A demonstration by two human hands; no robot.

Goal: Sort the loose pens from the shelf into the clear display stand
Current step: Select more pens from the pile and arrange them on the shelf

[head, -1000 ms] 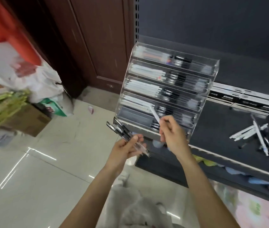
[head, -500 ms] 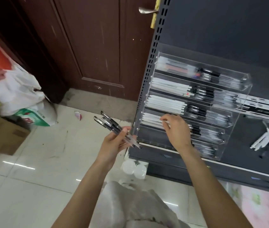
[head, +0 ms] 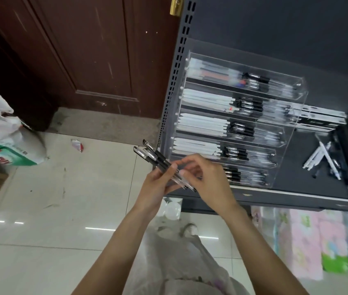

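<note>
You face a tiled floor (head: 51,209) and brown door (head: 83,50) beside the dark shelf (head: 296,184) bearing the clear stand (head: 296,116) and loose pens (head: 322,160). Your left hand (head: 158,188) grips a pen bundle (head: 160,162); your right hand (head: 209,182) pinches it.
</note>
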